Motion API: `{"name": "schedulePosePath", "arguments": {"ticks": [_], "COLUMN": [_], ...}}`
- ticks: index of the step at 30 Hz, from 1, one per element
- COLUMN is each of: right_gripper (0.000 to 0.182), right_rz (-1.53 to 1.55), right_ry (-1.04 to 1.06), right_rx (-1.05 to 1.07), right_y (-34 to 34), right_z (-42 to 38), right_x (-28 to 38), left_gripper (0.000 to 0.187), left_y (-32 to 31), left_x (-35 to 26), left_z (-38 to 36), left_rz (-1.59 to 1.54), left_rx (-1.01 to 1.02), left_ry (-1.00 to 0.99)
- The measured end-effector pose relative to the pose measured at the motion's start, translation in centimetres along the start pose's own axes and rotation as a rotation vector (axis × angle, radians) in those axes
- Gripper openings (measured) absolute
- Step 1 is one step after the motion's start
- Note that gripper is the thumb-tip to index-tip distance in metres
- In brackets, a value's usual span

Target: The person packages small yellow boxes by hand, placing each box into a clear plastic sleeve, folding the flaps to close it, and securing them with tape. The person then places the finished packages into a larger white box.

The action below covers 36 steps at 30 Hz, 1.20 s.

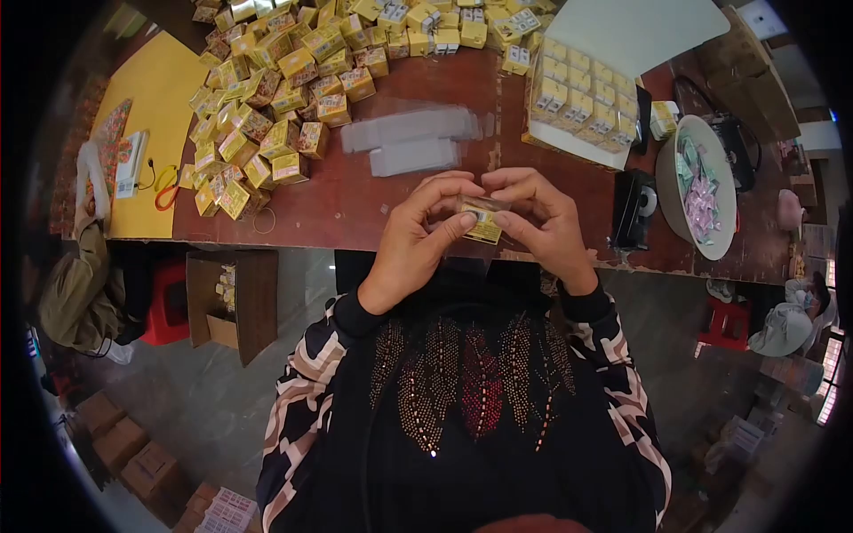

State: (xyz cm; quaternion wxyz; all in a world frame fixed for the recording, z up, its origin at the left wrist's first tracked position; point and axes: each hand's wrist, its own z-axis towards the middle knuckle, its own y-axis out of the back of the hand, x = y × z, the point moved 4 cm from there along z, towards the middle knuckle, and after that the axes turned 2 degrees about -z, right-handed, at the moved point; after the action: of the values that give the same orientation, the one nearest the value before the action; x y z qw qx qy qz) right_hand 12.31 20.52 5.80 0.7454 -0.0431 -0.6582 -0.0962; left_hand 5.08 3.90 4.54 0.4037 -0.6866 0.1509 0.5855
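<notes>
A small yellow box (484, 229) is held at the table's front edge between both my hands. Its top end looks clear and shiny, like plastic film. My left hand (413, 235) pinches the box from the left, thumb across its upper face. From the other side my right hand (548, 220) grips it with thumb and curled fingers. The fingers hide much of the box's sides. Flat clear plastic sleeves (413, 140) lie on the red-brown table (426, 84) just beyond my hands. A large heap of small yellow printed boxes (275, 107) spreads to the left and back.
At right, an open white carton (577, 153) holds rows of yellow boxes. A black tape dispenser (631, 211) and a white bowl (668, 169) of pastel packets stand beside it. A cardboard box (253, 306) is on the floor at left. Other people sit at both sides.
</notes>
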Motion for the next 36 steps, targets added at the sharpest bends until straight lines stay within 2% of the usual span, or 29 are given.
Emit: {"name": "schedulePosePath", "arguments": {"ticks": [2,4,5,6,8,10,11,13,15,16,17,18,19,20,21,22,23,25,27,29,30,32,33,35,36], "right_gripper": [0.011,0.016,0.021,0.021,0.025,0.027,0.028,0.031,0.023,0.02,0.018,0.018,0.017,0.016,0.016,0.017,0.019,0.025,0.031,0.045,0.045,0.028,0.028,0.031,0.031], "right_rz": [0.062,0.047,-0.1,-0.107,-0.32,-0.252,-0.351,-1.052,-1.47,-1.596,-1.718,-1.719,-1.759,-1.797,-1.796,-1.815,-1.834,-1.836,-1.844,-1.653,-1.655,-1.332,-1.333,-1.331,-1.332], "right_ry": [0.026,-0.08,0.03,0.041,0.16,-0.012,0.009,0.15,0.4,0.337,0.271,0.282,0.284,0.284,0.294,0.265,0.233,0.258,0.279,0.122,0.125,-0.189,-0.194,0.084,0.08], "right_rx": [-0.001,0.08,0.104,0.103,0.261,0.19,0.09,-0.128,-0.101,-0.021,0.063,0.072,0.138,0.204,0.213,0.205,0.198,0.195,0.178,0.306,0.309,0.356,0.358,0.386,0.377], "right_y": [-0.1,0.0,0.1,0.4,0.4,1.7,2.9,5.4,6.9,7.5,8.0,8.4,8.8,9.1,9.0,9.1,9.2,8.8,8.6,8.6,7.9,7.4,7.5,7.2,7.3], "right_z": [-0.2,-0.3,-0.2,0.3,1.6,4.5,6.7,11.4,16.2,18.5,20.3,21.6,22.7,23.5,24.1,24.5,24.7,24.4,23.9,23.3,22.9,21.4,20.4,18.5,17.9], "right_x": [0.1,-0.5,-0.5,-0.1,1.2,2.6,2.9,3.0,1.2,-0.4,-2.1,-3.5,-5.2,-6.5,-6.9,-7.4,-7.8,-7.0,-5.8,-4.8,-3.4,-2.2,-2.5,-2.8,-2.8], "left_gripper": [0.028,0.027,0.025,0.022,0.025,0.028,0.035,0.042,0.06,0.06,0.065,0.07,0.07,0.071,0.074,0.073,0.073,0.07,0.067,0.064,0.064,0.059,0.059,0.059,0.059], "left_y": [0.2,0.3,0.4,0.4,1.4,2.5,3.2,4.0,4.9,5.5,6.1,6.6,7.5,8.0,8.4,8.9,9.3,9.9,10.8,11.0,11.2,11.5,11.2,10.6,10.2], "left_x": [0.0,-0.2,-0.3,-0.8,-0.2,-0.4,-0.6,-1.2,-1.8,-2.1,-1.9,-1.8,-2.0,-2.2,-2.3,-2.7,-3.2,-3.0,-2.6,-3.0,-3.6,-3.4,-3.1,-3.0,-2.7], "left_z": [0.1,0.1,0.1,0.2,0.5,0.5,0.4,0.3,-0.3,-0.7,-1.2,-1.9,-2.5,-3.2,-3.9,-4.6,-5.1,-6.1,-6.5,-6.3,-6.0,-5.8,-5.7,-5.1,-4.9], "left_rz": [0.016,0.11,0.201,0.193,0.123,0.057,0.059,0.06,0.049,0.046,0.135,0.224,0.22,0.388,0.556,0.637,0.631,0.814,0.806,0.8,0.643,0.303,0.299,0.183,0.187], "left_rx": [-0.011,-0.006,-0.003,0.013,0.052,0.088,0.045,0.005,-0.097,-0.102,-0.018,0.065,0.054,0.164,0.274,0.287,0.279,0.429,0.43,0.428,0.312,0.145,0.147,0.097,0.105], "left_ry": [0.033,0.026,0.04,0.06,0.058,0.06,0.085,0.101,0.101,0.093,0.169,0.245,0.24,0.233,0.228,0.313,0.317,0.424,0.348,0.267,0.289,0.31,0.313,0.27,0.271]}}
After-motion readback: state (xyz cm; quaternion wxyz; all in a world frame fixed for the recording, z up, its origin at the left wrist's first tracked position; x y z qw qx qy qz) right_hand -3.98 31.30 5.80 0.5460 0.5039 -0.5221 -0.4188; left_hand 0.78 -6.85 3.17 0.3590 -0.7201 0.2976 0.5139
